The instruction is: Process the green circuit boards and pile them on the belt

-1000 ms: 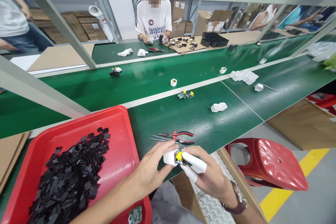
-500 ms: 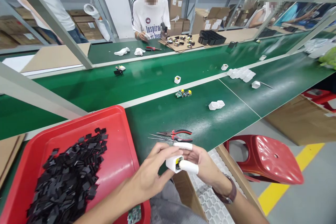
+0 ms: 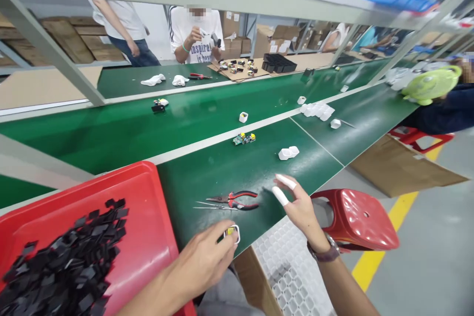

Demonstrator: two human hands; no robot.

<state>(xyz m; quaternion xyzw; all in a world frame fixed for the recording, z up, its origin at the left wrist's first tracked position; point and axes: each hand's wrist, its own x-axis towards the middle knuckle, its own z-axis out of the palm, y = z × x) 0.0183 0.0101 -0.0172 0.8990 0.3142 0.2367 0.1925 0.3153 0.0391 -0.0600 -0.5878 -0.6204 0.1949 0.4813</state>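
Observation:
My left hand (image 3: 207, 256) is closed around a small white plastic housing (image 3: 237, 235), low over the bench's front edge; a yellow part shows in its opening. My right hand (image 3: 296, 202) hangs empty above the bench, thumb and fingers apart, white covers on two fingertips. Red-and-black pliers (image 3: 237, 199) and thin metal tweezers (image 3: 213, 206) lie between the hands. Farther out are two white housings (image 3: 289, 152) side by side and small circuit boards with yellow parts (image 3: 244, 138).
A red tray (image 3: 150, 197) of black flat pieces (image 3: 70, 261) stands at left. Beneath the bench edge, a carton holds rows of white housings (image 3: 292, 266). A red stool (image 3: 365, 219) stands at right. Across the green conveyor (image 3: 200, 118), a co-worker (image 3: 196, 34) handles parts.
My right hand has let go of the white housing and moved up and right, its fingers opening. My left hand keeps the housing and has shifted slightly left. The view has turned right.

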